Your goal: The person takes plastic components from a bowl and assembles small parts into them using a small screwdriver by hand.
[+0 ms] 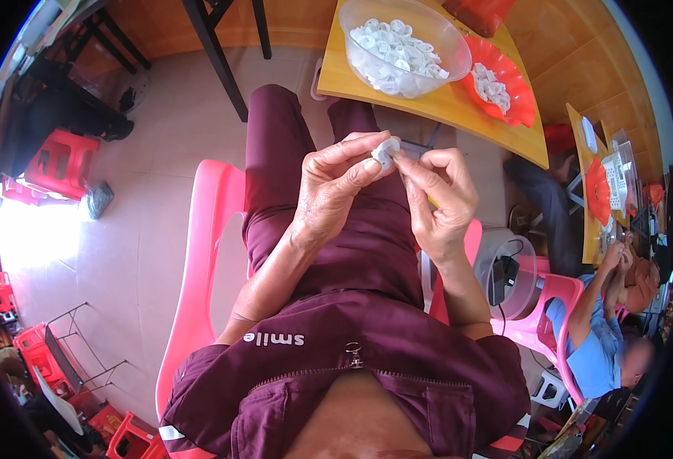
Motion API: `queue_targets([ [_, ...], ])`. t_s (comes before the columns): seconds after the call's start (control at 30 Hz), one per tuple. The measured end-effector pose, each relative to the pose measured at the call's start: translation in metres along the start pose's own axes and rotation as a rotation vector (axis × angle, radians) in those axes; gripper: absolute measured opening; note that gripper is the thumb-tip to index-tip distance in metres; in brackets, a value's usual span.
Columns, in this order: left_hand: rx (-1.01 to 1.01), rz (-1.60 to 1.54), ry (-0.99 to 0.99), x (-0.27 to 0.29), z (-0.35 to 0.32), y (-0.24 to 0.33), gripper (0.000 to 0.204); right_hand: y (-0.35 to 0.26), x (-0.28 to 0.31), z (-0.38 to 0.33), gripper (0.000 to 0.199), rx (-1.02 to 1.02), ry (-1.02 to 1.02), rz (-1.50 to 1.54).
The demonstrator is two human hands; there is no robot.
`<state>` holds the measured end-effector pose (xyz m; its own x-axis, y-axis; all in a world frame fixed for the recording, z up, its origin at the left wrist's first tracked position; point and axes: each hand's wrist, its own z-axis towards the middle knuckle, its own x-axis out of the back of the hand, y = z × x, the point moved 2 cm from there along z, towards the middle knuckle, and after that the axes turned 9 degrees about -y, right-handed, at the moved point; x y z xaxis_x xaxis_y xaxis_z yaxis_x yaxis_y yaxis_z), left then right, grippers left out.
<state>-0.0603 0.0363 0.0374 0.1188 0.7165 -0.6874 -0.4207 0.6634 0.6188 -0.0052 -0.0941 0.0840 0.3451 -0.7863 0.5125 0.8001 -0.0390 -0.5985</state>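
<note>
My left hand (335,180) and right hand (441,195) are together above my maroon trousers (355,245), fingertips of both pinching a small round white piece (384,153). Farther off, slightly right, a clear plastic bowl (449,40) heaped with similar pieces (397,50) sits on the yellow wooden surface (497,139); just right of it, a red scalloped dish (521,101) holds fewer.

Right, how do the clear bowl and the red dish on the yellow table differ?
The clear bowl is deep; the red dish looks shallower. The bowl is see-through, the dish red. The bowl's rim is smooth, the dish's wavy. The bowl holds more white pieces than the dish. Both stand on the yellow table.
</note>
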Motion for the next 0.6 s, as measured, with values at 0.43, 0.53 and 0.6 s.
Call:
queue_targets([
  [0.43,0.058,-0.165,0.007,0.0020,-0.0008,-0.0016,0.031,0.0075,-0.0004,-0.0010,0.028,-0.115,-0.019,0.194],
  [0.53,0.054,-0.167,0.012,0.0014,-0.0013,-0.0017,0.031,0.0091,-0.0007,-0.0011,0.027,-0.122,-0.019,0.202],
  [0.6,0.053,-0.161,0.010,0.0006,-0.0015,-0.0002,0.030,0.0091,-0.0008,-0.0004,0.025,-0.096,-0.022,0.198],
])
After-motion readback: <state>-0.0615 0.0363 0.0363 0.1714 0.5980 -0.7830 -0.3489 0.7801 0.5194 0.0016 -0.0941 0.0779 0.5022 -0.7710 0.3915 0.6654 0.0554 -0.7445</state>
